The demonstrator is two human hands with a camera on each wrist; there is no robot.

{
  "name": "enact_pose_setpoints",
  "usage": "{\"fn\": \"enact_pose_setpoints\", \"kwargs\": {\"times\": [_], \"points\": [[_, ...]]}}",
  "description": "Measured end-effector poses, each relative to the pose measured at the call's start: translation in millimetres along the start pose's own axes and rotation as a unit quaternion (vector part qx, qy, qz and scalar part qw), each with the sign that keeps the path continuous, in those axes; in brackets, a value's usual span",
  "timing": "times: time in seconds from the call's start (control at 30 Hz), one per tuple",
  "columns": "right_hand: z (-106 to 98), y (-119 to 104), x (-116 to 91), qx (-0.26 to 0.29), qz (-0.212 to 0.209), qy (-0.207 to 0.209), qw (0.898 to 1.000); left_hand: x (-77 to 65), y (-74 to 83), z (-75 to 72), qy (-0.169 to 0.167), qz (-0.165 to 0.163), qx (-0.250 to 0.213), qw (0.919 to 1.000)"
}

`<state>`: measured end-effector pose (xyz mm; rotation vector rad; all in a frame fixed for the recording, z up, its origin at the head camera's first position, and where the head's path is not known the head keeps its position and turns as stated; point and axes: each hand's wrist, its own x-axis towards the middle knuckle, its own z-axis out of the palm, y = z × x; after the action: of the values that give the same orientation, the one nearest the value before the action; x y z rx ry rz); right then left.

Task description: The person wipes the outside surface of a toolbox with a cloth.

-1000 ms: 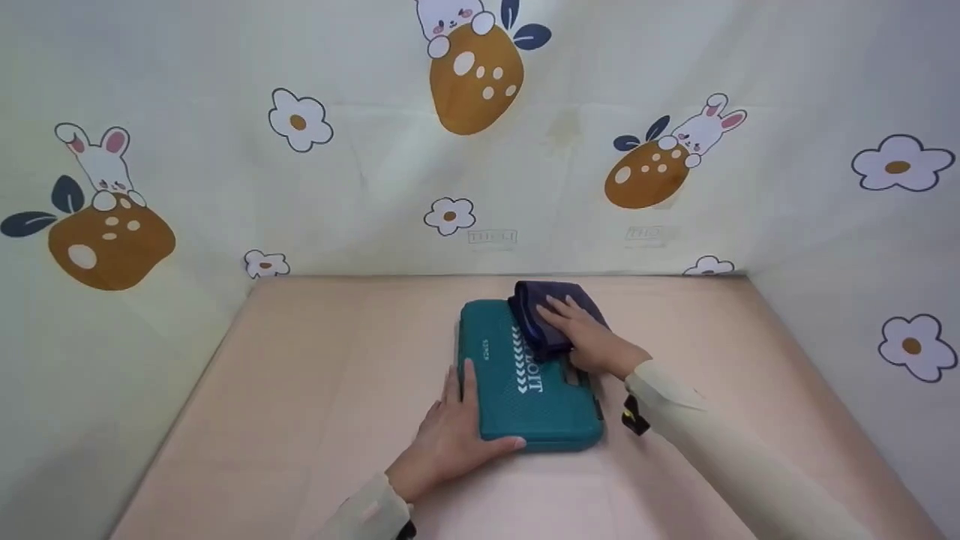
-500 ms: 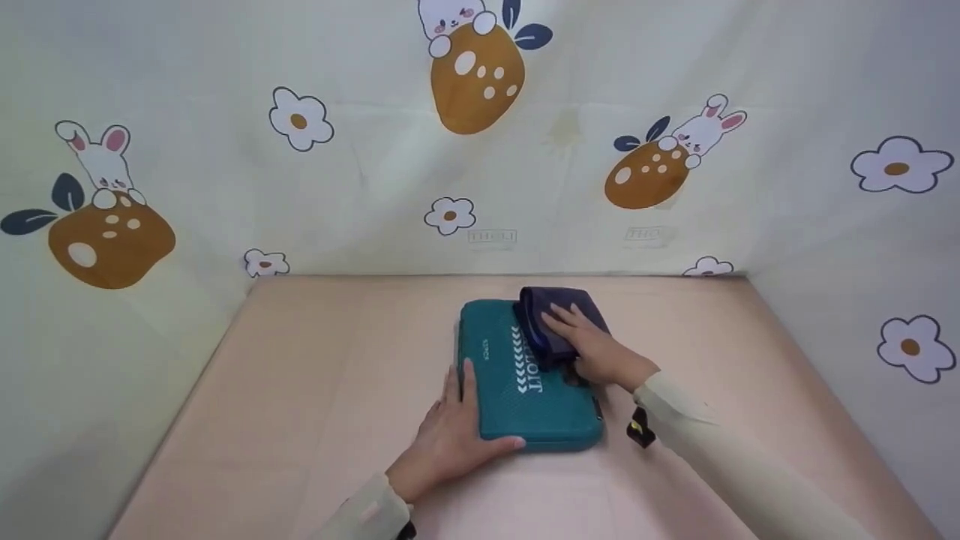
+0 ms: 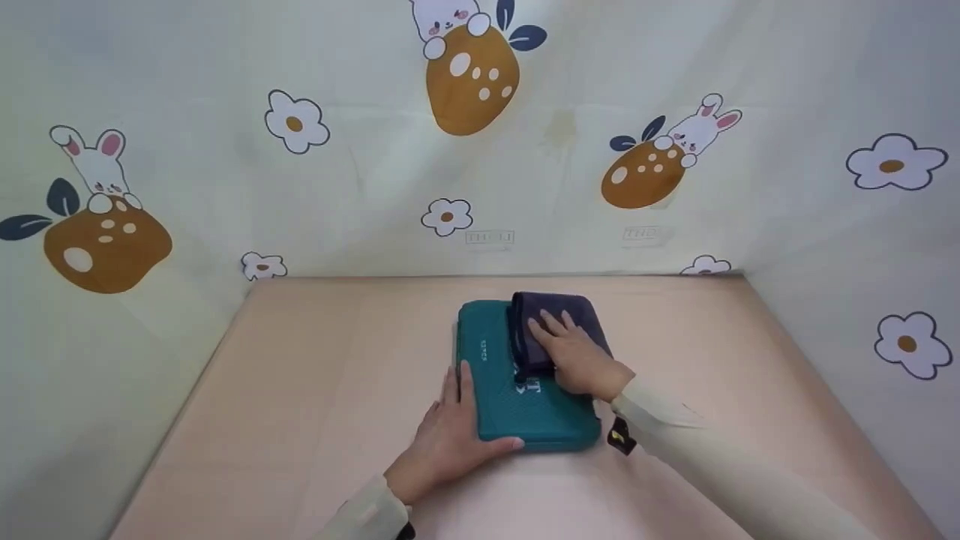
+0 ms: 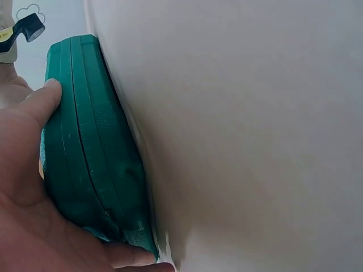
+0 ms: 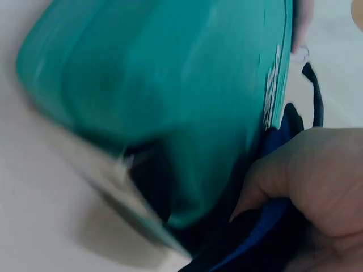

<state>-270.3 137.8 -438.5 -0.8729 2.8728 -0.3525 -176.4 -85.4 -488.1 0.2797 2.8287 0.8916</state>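
A teal hard case [image 3: 517, 420] with white lettering lies flat on the table. My left hand [image 3: 446, 442] rests against its near left corner, fingers straight along the left side and thumb along the near edge. In the left wrist view the case's side seam [image 4: 79, 113] faces the palm. A folded dark navy cloth [image 3: 529, 345] lies over the far right part of the case lid. On top of it my right hand [image 3: 574, 356] presses with spread fingers, and the right wrist view shows the thumb [image 5: 258, 190] bent against the cloth's edge. Cloth and hand hide part of the lettering and handle.
The table [image 3: 337, 360] has a pale peach cover. Behind it and on both sides hang cream curtains [image 3: 360, 187] printed with rabbits, orange fruits and flowers. A black strap [image 3: 621, 436] hangs at the right wrist.
My right hand has slid the cloth toward the near side of the case, shifting right and then back left. More of the lettering is covered. The left hand and the case have stayed put.
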Motion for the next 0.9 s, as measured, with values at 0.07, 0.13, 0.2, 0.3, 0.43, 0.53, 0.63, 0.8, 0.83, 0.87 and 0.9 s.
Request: {"fn": "enact_pose_setpoints", "kwargs": {"times": [0.07, 0.13, 0.2, 0.3, 0.43, 0.53, 0.63, 0.8, 0.83, 0.87, 0.9], "points": [[1, -6, 1, -0.003, 0.004, 0.001, 1.0, -0.3, 0.1, -0.2, 0.001, 0.001, -0.003, 1.0], [1, -11, 3, -0.006, 0.005, -0.001, 1.0, -0.1, 0.4, -0.3, 0.001, 0.002, -0.004, 1.0], [1, -16, 5, -0.008, 0.004, -0.005, 1.0, 0.5, 0.5, -0.1, 0.001, 0.002, -0.003, 1.0], [1, -23, 9, -0.011, 0.003, -0.015, 1.0, 1.4, 0.2, 0.1, 0.0, 0.002, -0.001, 1.0], [0, -32, 13, -0.014, 0.001, -0.028, 0.999, 2.2, -0.4, 0.2, 0.001, 0.004, -0.001, 1.0], [0, -37, 17, -0.017, 0.001, -0.039, 0.999, 1.7, -0.6, 0.1, -0.001, 0.005, -0.001, 1.0], [1, -40, 21, -0.018, 0.0, -0.048, 0.999, 1.4, -1.0, 0.2, -0.003, 0.006, 0.0, 1.0], [3, -44, 25, -0.017, -0.027, -0.049, 0.998, 1.2, -1.5, 0.0, -0.003, 0.006, 0.0, 1.0], [3, -45, 26, -0.019, -0.033, -0.049, 0.998, 1.1, -1.6, -0.1, -0.002, 0.009, 0.0, 1.0], [3, -45, 26, -0.019, -0.039, -0.049, 0.998, 1.0, -1.6, -0.2, -0.001, 0.009, 0.001, 1.0], [3, -45, 27, -0.019, -0.043, -0.05, 0.998, 1.1, -1.7, -0.3, 0.0, 0.01, 0.003, 0.9999]]}}
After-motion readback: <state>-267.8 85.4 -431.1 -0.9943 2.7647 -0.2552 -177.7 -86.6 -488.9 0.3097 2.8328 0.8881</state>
